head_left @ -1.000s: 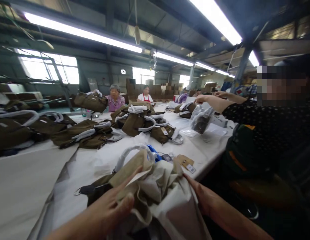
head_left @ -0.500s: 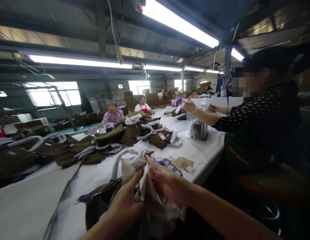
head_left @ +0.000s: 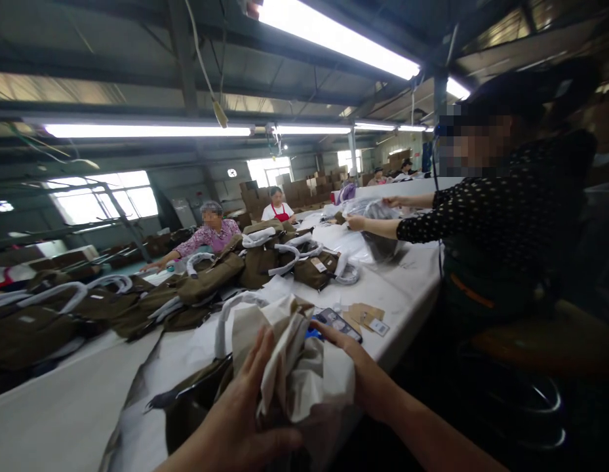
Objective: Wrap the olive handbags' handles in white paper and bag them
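Note:
Between my two hands is a bunched wad of off-white wrapping paper (head_left: 324,377), its folds puffed up. My left hand (head_left: 250,393) presses against its near left side, fingers long and close together, thumb underneath. My right hand (head_left: 366,373) curves round its right side, with the fingertips partly behind the paper. Directly left of the wad, below my left wrist, lies a dark olive handbag (head_left: 191,410) with black trim. Its handle (head_left: 225,321), wrapped in white, arches up behind the paper.
A smartphone (head_left: 339,324) and brown cardboard tags (head_left: 366,314) lie beyond my right hand. Several olive bags (head_left: 210,278) with wrapped handles are heaped across the white table (head_left: 402,288). At right a co-worker (head_left: 510,216) handles a clear plastic bag (head_left: 380,242); others sit farther back.
My hands have moved apart, and the paper between them has become a wider, looser wad. The co-worker at right has lowered both hands onto the plastic; another at the back has stretched out an arm.

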Tool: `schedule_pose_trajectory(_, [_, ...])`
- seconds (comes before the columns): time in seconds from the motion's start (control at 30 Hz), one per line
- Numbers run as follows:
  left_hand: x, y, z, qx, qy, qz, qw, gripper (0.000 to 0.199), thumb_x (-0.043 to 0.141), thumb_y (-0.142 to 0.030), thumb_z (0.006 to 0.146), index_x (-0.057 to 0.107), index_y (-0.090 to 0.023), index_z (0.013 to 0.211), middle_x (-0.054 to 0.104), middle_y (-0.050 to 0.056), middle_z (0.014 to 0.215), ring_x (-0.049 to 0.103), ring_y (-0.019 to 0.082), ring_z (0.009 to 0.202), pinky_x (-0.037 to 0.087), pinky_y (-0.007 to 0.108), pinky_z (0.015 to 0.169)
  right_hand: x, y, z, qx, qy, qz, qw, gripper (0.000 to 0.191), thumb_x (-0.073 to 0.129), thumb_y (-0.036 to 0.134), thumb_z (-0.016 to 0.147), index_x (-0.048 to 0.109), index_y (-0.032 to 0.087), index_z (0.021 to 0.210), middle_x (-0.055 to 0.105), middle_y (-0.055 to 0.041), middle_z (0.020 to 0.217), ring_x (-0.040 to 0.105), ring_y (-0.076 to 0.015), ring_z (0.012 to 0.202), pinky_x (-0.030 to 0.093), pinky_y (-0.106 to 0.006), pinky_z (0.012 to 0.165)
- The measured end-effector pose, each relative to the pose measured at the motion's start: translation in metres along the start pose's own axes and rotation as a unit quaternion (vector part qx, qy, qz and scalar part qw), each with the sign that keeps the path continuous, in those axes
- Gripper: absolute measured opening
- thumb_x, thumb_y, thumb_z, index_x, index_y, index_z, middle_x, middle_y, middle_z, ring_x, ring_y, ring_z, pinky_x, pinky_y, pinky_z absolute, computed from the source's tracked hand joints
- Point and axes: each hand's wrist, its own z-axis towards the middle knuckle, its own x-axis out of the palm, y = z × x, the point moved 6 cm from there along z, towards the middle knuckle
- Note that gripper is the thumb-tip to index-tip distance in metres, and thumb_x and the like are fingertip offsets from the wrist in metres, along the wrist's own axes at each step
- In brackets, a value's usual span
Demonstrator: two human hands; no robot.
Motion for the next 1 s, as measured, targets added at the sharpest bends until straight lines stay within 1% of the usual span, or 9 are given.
schedule_pose_trajectory(0.1, [-0.001, -0.011, 0.001, 0.036, -0.048, 0.066, 0.996, 0.101, 0.080, -0.029, 0.066, 0.034, -0.023, 0.156, 0.025, 0.013, 0.166, 0.019, 0.041, 0.152, 0.027, 0.055, 0.121, 0.043, 0.011, 0.013, 0.043, 0.056, 0.222, 0.972, 0.041, 0.064, 0.044, 0.090, 0.068, 0.019, 0.122, 0.076, -0.0063, 0.104, 0.072, -0.0241, 0.100, 0.055, -0.037, 0.091])
schedule_pose_trajectory(0.2, [-0.016, -0.012, 0.000, 0.047, -0.100, 0.055, 0.992, 0.069, 0.065, -0.028, 0.078, 0.051, -0.018, 0.145, 0.052, 0.015, 0.150, 0.049, 0.039, 0.137, 0.040, 0.052, 0.115, 0.060, 0.016, 0.017, 0.036, 0.139, 0.261, 0.955, 0.042, 0.076, 0.034, 0.080, 0.068, 0.020, 0.119, 0.075, -0.0068, 0.108, 0.072, -0.0235, 0.098, 0.056, -0.036, 0.089])
schedule_pose_trajectory(0.3, [-0.034, 0.005, -0.005, -0.024, -0.095, -0.025, 0.995, 0.052, 0.065, -0.037, 0.081, 0.063, -0.013, 0.127, 0.073, 0.014, 0.118, 0.069, 0.034, 0.108, 0.056, 0.043, 0.098, 0.037, -0.003, 0.025, -0.015, 0.115, 0.175, 0.978, 0.068, 0.079, 0.019, 0.068, 0.056, 0.026, 0.132, 0.065, -0.0084, 0.131, 0.070, -0.0241, 0.104, 0.057, -0.035, 0.085])
schedule_pose_trajectory(0.4, [-0.050, 0.025, -0.012, -0.115, -0.112, -0.105, 0.981, 0.047, 0.064, -0.047, 0.083, 0.067, -0.012, 0.115, 0.077, 0.011, 0.102, 0.072, 0.032, 0.097, 0.062, 0.036, 0.084, 0.013, -0.030, 0.028, -0.078, 0.054, -0.079, 0.992, 0.046, 0.063, 0.017, 0.079, 0.059, 0.024, 0.124, 0.068, -0.0081, 0.123, 0.071, -0.0217, 0.098, 0.057, -0.034, 0.081])
schedule_pose_trajectory(0.43, [-0.054, 0.029, -0.012, -0.129, -0.119, -0.115, 0.978, 0.049, 0.064, -0.048, 0.083, 0.068, -0.012, 0.115, 0.077, 0.011, 0.102, 0.073, 0.032, 0.096, 0.062, 0.035, 0.082, 0.015, -0.036, 0.027, -0.106, 0.079, -0.194, 0.972, 0.037, 0.058, 0.016, 0.082, 0.063, 0.022, 0.118, 0.071, -0.0077, 0.115, 0.070, -0.0219, 0.096, 0.056, -0.035, 0.083])
schedule_pose_trajectory(0.57, [-0.054, 0.021, -0.004, -0.051, -0.097, -0.030, 0.994, 0.054, 0.067, -0.042, 0.081, 0.065, -0.017, 0.129, 0.072, 0.012, 0.124, 0.070, 0.033, 0.108, 0.058, 0.040, 0.096, 0.043, -0.054, 0.012, -0.204, 0.228, -0.512, 0.803, 0.025, 0.067, 0.032, 0.086, 0.069, 0.020, 0.108, 0.075, -0.0095, 0.107, 0.065, -0.0288, 0.109, 0.048, -0.042, 0.099])
schedule_pose_trajectory(0.77, [-0.034, -0.006, 0.008, 0.062, 0.079, 0.182, 0.978, 0.060, 0.066, -0.016, 0.077, 0.063, -0.032, 0.134, 0.047, 0.006, 0.156, 0.050, 0.028, 0.139, 0.043, 0.034, 0.113, 0.054, -0.042, 0.005, -0.291, 0.227, -0.592, 0.717, 0.017, 0.062, 0.029, 0.093, 0.070, 0.017, 0.101, 0.071, -0.0114, 0.117, 0.057, -0.0278, 0.123, 0.040, -0.040, 0.110])
schedule_pose_trajectory(0.87, [-0.027, -0.017, 0.011, 0.081, 0.191, 0.205, 0.957, 0.049, 0.064, -0.010, 0.070, 0.074, -0.032, 0.113, 0.069, 0.002, 0.132, 0.066, 0.025, 0.119, 0.050, 0.030, 0.102, 0.055, -0.040, 0.001, -0.332, 0.198, -0.621, 0.682, 0.007, 0.062, 0.019, 0.093, 0.068, 0.015, 0.096, 0.073, -0.0071, 0.101, 0.063, -0.0231, 0.101, 0.046, -0.038, 0.097])
schedule_pose_trajectory(1.0, [-0.016, 0.000, 0.021, 0.042, 0.259, 0.240, 0.935, 0.032, 0.058, -0.003, 0.054, 0.074, -0.024, 0.073, 0.074, 0.000, 0.070, 0.066, 0.019, 0.061, 0.049, 0.024, 0.057, 0.056, -0.038, -0.009, -0.415, 0.134, -0.616, 0.656, 0.010, 0.064, 0.017, 0.094, 0.062, 0.016, 0.085, 0.069, -0.0017, 0.086, 0.060, -0.0190, 0.080, 0.048, -0.035, 0.077])
